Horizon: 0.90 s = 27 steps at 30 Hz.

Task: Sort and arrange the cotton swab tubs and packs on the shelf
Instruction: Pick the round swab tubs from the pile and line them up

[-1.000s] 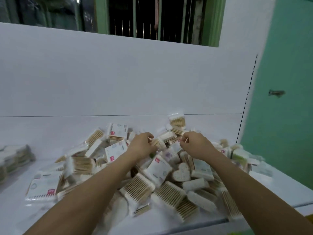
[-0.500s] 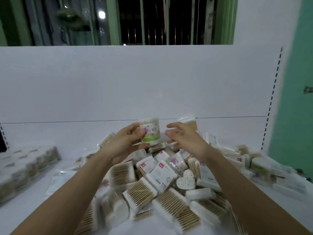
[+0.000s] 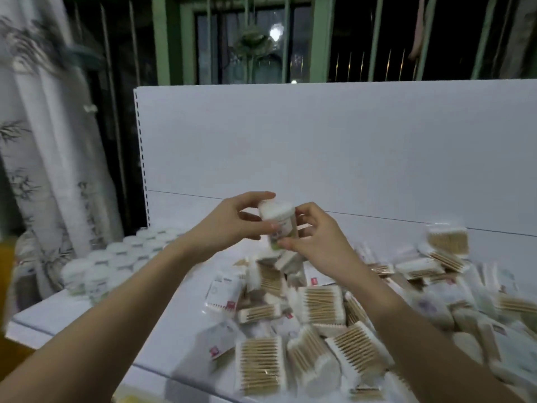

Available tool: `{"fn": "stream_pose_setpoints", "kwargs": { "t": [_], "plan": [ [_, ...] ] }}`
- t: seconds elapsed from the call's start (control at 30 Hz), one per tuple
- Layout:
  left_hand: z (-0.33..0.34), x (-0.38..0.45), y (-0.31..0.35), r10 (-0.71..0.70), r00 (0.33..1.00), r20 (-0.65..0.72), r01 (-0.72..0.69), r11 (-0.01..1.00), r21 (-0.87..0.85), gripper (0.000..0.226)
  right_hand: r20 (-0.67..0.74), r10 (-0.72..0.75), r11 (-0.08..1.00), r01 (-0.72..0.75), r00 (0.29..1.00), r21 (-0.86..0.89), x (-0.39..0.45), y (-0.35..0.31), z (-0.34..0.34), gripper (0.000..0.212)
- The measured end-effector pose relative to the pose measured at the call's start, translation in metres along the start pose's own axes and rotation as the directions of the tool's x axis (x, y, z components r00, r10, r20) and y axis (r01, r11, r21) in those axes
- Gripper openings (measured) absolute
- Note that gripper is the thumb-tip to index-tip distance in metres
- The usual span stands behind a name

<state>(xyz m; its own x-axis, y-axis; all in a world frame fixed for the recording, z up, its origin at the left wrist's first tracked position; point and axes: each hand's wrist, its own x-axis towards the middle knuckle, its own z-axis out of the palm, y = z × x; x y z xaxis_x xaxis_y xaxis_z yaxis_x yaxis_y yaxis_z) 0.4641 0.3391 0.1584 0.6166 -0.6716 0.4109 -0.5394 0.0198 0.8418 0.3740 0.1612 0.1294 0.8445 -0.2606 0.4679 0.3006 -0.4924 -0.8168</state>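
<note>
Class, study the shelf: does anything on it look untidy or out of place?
Yes. The cotton swab packs lie in a jumbled heap, overlapping at all angles, while the tubs at the left stand in neat rows. One tub is held in both hands.

I see rows of tubs [image 3: 116,263] at the shelf's [image 3: 180,330] left rear, packs [image 3: 334,330] heaped to their right, one tub [image 3: 277,221] above the heap's back edge.

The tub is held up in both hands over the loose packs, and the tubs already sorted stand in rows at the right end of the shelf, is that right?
Not quite: the head view shows the sorted tubs in rows at the left end of the shelf. The rest holds: left hand and right hand hold the tub over the loose packs.
</note>
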Motion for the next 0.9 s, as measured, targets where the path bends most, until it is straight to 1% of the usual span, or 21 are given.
{"fn": "stream_pose_setpoints", "kwargs": {
  "t": [0.03,0.1,0.17,0.23,0.33,0.47,0.53,0.63,0.73,0.9],
  "plan": [
    [-0.013,0.001,0.0,0.017,1.0,-0.014,-0.015,0.993,0.114,0.054,0.012,-0.009,1.0,0.009,1.0,-0.025,0.008,-0.003,0.012,0.046],
    [-0.04,0.007,-0.003,0.035,0.999,-0.026,-0.025,0.946,0.324,0.054,0.034,-0.007,0.998,0.009,0.999,-0.063,0.025,-0.007,0.036,0.047],
    [-0.067,0.014,-0.009,0.013,1.0,-0.024,-0.001,0.894,0.449,0.054,0.055,0.005,0.995,0.0,0.998,-0.096,0.042,-0.007,0.058,0.048],
    [-0.092,0.023,-0.02,-0.042,0.999,0.008,0.031,0.852,0.522,0.056,0.078,0.019,0.994,-0.01,0.997,-0.111,0.06,-0.002,0.08,0.048],
    [-0.123,0.037,-0.042,-0.116,0.99,0.083,0.048,0.82,0.571,0.059,0.114,0.067,0.991,-0.052,0.991,-0.126,0.085,0.011,0.112,0.046],
    [-0.149,0.06,-0.078,-0.152,0.982,0.115,0.042,0.762,0.646,0.054,0.139,0.151,0.978,-0.127,0.979,-0.164,0.117,0.037,0.143,0.045],
    [-0.155,0.073,-0.099,-0.166,0.977,0.136,0.027,0.726,0.687,0.054,0.16,0.205,0.96,-0.167,0.966,-0.225,0.132,0.049,0.154,0.042],
    [-0.158,0.097,-0.134,-0.194,0.967,0.164,0.01,0.675,0.738,0.057,0.151,0.283,0.89,-0.201,0.947,-0.409,0.153,0.07,0.165,0.03],
    [-0.155,0.116,-0.163,-0.238,0.954,0.183,0.016,0.65,0.76,0.056,0.11,0.34,0.773,-0.212,0.934,-0.598,0.164,0.089,0.171,0.022],
    [-0.144,0.135,-0.203,-0.202,0.954,0.221,-0.052,0.613,0.788,0.047,0.118,0.409,0.662,-0.205,0.905,-0.721,0.169,0.106,0.181,0.012]
  ]
}}
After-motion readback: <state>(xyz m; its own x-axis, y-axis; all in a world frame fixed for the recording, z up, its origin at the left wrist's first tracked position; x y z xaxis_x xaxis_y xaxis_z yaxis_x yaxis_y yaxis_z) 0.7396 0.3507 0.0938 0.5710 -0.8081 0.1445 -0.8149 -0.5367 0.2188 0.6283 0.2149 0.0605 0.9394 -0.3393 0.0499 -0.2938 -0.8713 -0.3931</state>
